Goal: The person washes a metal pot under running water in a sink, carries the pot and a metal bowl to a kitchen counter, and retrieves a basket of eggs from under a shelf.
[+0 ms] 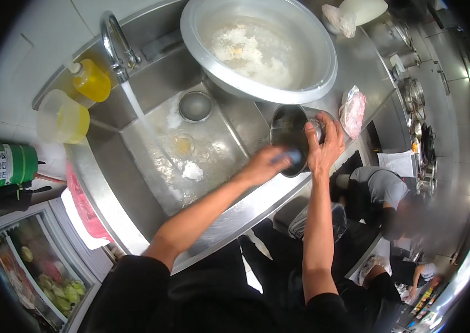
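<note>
Stainless-steel sink (119, 166), tap (114, 47) running, worker (382, 186) in grey beyond; right hand (325, 143) grips dark pot (287, 125) near large basin (232, 82), left hand (264, 167) closed on blurred bluish pad (287, 157) at pot's mouth.

The left grip (265, 166) is blurred, the blue thing (289, 159) in it too smeared to identify. The right grip (326, 147) hides part of the pot (287, 125). The picture's top edge crops the basin (212, 62).
</note>
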`<control>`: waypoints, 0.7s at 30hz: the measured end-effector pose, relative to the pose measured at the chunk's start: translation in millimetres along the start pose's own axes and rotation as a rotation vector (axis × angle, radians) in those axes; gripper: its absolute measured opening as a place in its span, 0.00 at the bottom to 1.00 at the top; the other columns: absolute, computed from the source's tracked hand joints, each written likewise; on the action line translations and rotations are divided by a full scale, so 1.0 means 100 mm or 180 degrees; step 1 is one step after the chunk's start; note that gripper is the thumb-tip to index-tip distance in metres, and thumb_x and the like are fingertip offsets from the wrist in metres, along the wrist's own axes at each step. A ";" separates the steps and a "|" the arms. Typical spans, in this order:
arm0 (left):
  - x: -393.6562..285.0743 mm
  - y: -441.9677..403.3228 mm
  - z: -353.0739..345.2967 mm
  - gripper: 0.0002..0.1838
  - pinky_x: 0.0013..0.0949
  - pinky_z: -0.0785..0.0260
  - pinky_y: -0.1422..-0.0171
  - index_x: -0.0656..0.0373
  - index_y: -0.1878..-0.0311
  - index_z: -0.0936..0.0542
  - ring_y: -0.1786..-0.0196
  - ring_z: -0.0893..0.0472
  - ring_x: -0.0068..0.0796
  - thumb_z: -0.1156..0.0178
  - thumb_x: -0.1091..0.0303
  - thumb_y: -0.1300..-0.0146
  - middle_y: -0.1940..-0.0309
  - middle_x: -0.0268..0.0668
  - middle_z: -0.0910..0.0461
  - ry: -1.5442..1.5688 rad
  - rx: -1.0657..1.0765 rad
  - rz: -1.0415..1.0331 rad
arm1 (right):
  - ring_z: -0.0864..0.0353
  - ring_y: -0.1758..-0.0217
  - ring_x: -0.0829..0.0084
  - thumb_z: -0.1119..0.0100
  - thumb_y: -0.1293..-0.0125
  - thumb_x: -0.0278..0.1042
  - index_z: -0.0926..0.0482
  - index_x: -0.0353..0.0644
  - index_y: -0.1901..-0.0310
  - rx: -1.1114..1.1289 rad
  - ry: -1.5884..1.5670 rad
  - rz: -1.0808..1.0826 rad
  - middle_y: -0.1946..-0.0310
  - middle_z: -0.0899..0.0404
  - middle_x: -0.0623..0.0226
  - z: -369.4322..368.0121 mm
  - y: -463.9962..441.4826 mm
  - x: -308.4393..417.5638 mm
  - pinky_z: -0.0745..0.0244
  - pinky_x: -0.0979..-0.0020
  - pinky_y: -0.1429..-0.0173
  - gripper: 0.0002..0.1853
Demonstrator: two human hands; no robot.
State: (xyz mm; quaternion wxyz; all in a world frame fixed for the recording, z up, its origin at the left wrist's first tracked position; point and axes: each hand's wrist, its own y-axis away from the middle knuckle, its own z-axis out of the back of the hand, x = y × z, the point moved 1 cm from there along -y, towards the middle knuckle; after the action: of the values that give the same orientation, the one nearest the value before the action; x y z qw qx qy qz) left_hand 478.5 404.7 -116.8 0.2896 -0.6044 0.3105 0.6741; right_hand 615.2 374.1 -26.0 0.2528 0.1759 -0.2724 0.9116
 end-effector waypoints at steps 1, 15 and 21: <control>0.07 -0.13 -0.18 0.21 0.43 0.45 0.35 0.54 0.45 0.25 0.38 0.35 0.42 0.45 0.55 0.39 0.44 0.46 0.30 -0.0367 0.0299 -0.0328 | 0.38 0.37 0.56 0.42 0.47 0.58 0.23 0.49 0.53 0.0000 0.0010 0.0010 0.51 0.23 0.66 0.00 0.00 0.01 0.56 0.53 0.35 0.25; 0.48 -0.90 0.02 0.10 0.46 0.45 0.45 0.54 0.68 0.17 0.46 0.33 0.39 0.44 0.69 0.54 0.55 0.28 0.23 -0.3101 -0.0272 -0.1712 | 0.39 0.37 0.55 0.42 0.47 0.58 0.24 0.48 0.53 0.0087 0.0199 -0.0029 0.51 0.24 0.69 0.02 0.02 0.01 0.56 0.56 0.35 0.26; 0.64 -0.89 -0.06 0.07 0.49 0.47 0.38 0.52 0.72 0.18 0.44 0.33 0.34 0.44 0.67 0.53 0.58 0.28 0.23 -0.3345 -0.0221 -0.2233 | 0.39 0.37 0.54 0.42 0.49 0.61 0.25 0.48 0.52 0.0011 0.0153 0.0014 0.52 0.24 0.69 -0.01 0.03 -0.02 0.57 0.54 0.35 0.29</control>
State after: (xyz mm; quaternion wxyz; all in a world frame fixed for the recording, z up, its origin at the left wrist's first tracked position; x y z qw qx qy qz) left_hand 544.2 458.3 -187.2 0.5874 -0.2676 -0.1118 0.7555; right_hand 615.2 371.3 -28.9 0.2569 0.1538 -0.2651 0.9166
